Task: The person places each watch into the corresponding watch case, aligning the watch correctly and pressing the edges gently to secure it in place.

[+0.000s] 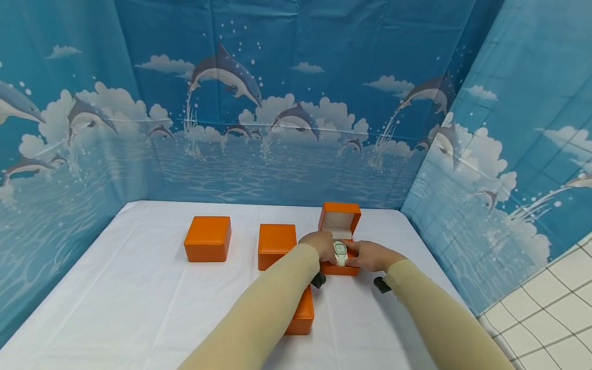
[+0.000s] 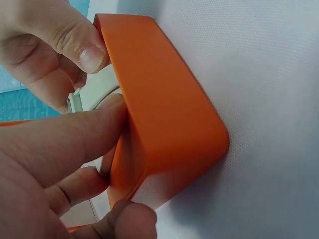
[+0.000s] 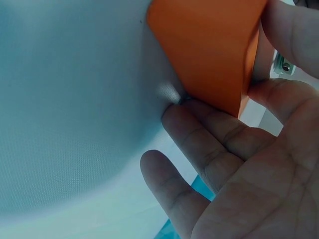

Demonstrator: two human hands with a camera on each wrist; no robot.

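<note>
A pale green wristwatch (image 1: 340,252) sits upright in the opened orange box (image 1: 339,270) at the right of the table, its raised lid leaning back behind it. From the left side, my left hand (image 1: 319,244) holds the watch, the thumb dipping inside the front rim. On the other side my right hand (image 1: 372,256) pinches the watch between thumb and index finger. The left wrist view shows the strap (image 2: 102,82) partly behind the box wall (image 2: 164,94). In the right wrist view, other right fingers (image 3: 204,144) lie beside the box's outer corner.
One closed orange box (image 1: 207,239) stands at the left, another (image 1: 276,241) near the middle. A third closed box (image 1: 302,313) is partly covered by my left sleeve. Dolphin-print curtains (image 1: 277,169) border the white table (image 1: 139,298) at the back and sides.
</note>
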